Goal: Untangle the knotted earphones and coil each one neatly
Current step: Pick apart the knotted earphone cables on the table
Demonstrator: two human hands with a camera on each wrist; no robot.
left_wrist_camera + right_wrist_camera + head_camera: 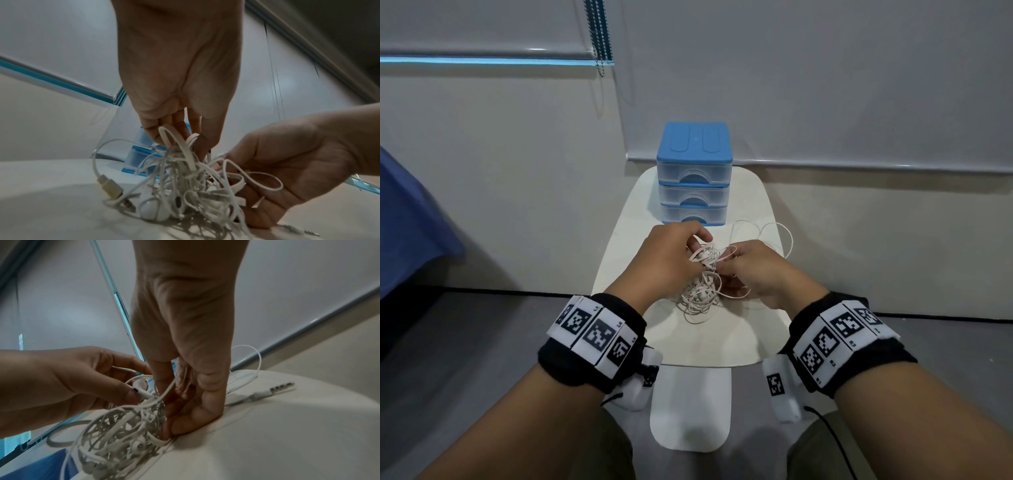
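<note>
White earphone tangle (702, 281) pinched by both hands, left hand (82, 378) pinching an earbud (139, 386) (right wrist view only), right hand (753, 270) gripping cords.

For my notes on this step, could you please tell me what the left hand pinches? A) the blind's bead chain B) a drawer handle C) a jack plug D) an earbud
D: in the right wrist view the left hand pinches a white earbud above the tangled earphones, while the jack plug lies apart on the table.
</note>
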